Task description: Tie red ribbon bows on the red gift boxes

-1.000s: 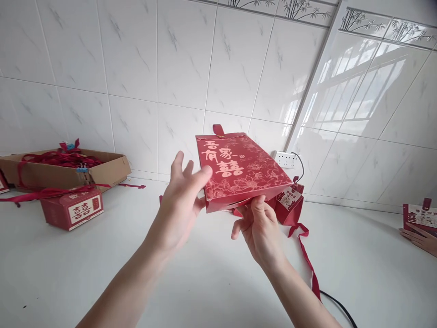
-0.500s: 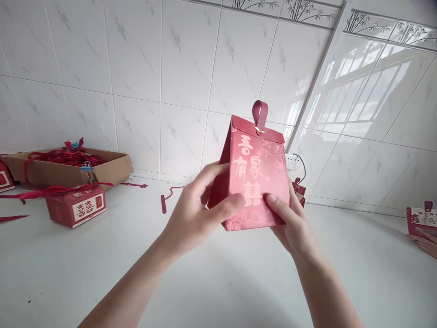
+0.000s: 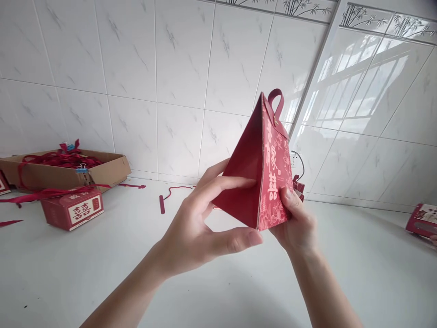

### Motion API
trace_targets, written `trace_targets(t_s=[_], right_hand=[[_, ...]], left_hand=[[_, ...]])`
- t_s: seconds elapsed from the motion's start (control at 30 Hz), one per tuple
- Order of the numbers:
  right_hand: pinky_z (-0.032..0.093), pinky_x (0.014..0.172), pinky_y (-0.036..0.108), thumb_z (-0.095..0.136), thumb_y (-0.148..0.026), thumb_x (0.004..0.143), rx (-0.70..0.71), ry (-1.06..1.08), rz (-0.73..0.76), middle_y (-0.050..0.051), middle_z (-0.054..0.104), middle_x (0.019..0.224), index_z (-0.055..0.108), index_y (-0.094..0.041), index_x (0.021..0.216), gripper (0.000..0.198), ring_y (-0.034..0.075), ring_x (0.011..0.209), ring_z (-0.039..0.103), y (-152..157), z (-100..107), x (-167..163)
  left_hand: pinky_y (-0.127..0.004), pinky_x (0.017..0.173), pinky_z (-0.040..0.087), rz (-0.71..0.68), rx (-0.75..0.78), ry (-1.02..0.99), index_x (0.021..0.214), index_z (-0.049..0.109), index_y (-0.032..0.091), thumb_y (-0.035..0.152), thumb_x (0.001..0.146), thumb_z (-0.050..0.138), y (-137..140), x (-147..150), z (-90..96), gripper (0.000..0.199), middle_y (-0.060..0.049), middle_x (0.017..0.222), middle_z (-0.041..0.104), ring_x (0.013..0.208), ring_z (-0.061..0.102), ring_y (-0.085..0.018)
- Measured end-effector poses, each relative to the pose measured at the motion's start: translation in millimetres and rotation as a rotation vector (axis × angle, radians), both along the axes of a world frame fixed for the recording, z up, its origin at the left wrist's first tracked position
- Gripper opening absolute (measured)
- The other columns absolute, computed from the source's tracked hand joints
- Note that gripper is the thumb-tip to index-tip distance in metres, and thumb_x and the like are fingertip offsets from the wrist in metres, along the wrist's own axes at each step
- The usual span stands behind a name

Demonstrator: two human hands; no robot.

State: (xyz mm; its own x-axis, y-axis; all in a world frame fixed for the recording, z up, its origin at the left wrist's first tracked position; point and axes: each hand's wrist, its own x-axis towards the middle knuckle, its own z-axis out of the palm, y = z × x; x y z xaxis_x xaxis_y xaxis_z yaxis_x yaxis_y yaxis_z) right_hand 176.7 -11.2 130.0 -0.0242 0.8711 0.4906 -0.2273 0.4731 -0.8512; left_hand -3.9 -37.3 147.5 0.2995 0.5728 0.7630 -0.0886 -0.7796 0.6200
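A red triangular gift box (image 3: 276, 182) with light printed characters, a folded top flap and a strap loop is held up above the table, its plain red side turned towards me. My left hand (image 3: 198, 223) holds it loosely from the left: the index finger lies across the side panel, the thumb reaches to the lower front corner, and other fingers are partly hidden behind the left edge. My right hand (image 3: 298, 221) grips the printed face's lower right edge, thumb in front; its remaining fingers are mostly hidden beneath the box.
On the white table (image 3: 136, 269), a cardboard tray (image 3: 107, 171) of red ribbons stands at left behind a red box (image 3: 73, 209). A red strap with cord (image 3: 162, 204) lies mid-table. Another red package (image 3: 421, 221) is at the right edge, with a fingertip barely visible.
The gift box has turned so its printed face points right and its side panel shows. My left thumb has come off the printed face to the lower corner.
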Motion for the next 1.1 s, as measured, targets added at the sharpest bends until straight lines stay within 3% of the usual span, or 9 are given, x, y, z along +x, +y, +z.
trace_targets(t_s=[0.23,0.37,0.67,0.77,0.97,1.1], right_hand=[[0.055,0.077,0.044,0.06,-0.056,0.073,0.089,0.013,-0.03,0.007,0.067,0.106,0.055,-0.029,0.112,0.047,0.031,0.1,0.063,0,-4,0],[0.055,0.076,0.046,0.065,-0.057,0.068,0.089,0.003,-0.038,0.008,0.066,0.109,0.051,-0.031,0.119,0.058,0.033,0.099,0.064,-3,-4,1],[0.056,0.079,0.047,0.072,-0.048,0.066,0.076,0.045,0.038,0.008,0.067,0.107,0.055,-0.029,0.115,0.056,0.033,0.099,0.065,-2,-4,7],[0.056,0.079,0.047,0.074,-0.049,0.064,0.083,0.045,0.073,0.007,0.068,0.106,0.059,-0.027,0.101,0.045,0.034,0.098,0.065,-1,-4,7],[0.057,0.079,0.045,0.074,-0.045,0.065,0.102,0.045,0.158,0.006,0.068,0.104,0.06,-0.027,0.089,0.033,0.032,0.098,0.065,2,-3,9],[0.057,0.08,0.046,0.072,-0.045,0.068,0.084,0.054,0.158,0.006,0.065,0.113,0.058,-0.029,0.104,0.042,0.033,0.101,0.064,2,-2,7]], left_hand=[[-0.047,0.102,0.046,0.013,0.021,0.019,0.111,0.06,0.029,0.029,0.069,0.073,-9,0,2.9,0.044,-0.002,0.143,0.04,0.129,0.04,-0.033],[-0.044,0.097,0.049,0.039,-0.015,-0.008,0.104,0.062,0.028,0.031,0.075,0.069,-12,-1,4.5,0.03,-0.002,0.14,0.044,0.125,0.045,-0.031],[-0.036,0.085,0.054,-0.002,-0.065,0.03,0.09,0.067,0.026,0.029,0.073,0.072,-8,-11,7.5,0.018,-0.004,0.132,0.05,0.114,0.055,-0.027],[-0.034,0.084,0.054,-0.004,-0.055,0.042,0.088,0.068,0.025,0.028,0.073,0.072,-8,-13,7.7,0.016,-0.004,0.129,0.051,0.116,0.052,-0.027],[-0.031,0.084,0.054,-0.027,-0.076,0.061,0.089,0.067,0.026,0.026,0.073,0.073,-9,-12,6.6,0.017,-0.003,0.131,0.048,0.113,0.054,-0.025],[-0.036,0.089,0.052,-0.016,-0.056,0.056,0.099,0.064,0.028,0.028,0.07,0.074,-9,-9,5.9,0.03,-0.003,0.132,0.048,0.114,0.054,-0.027]])
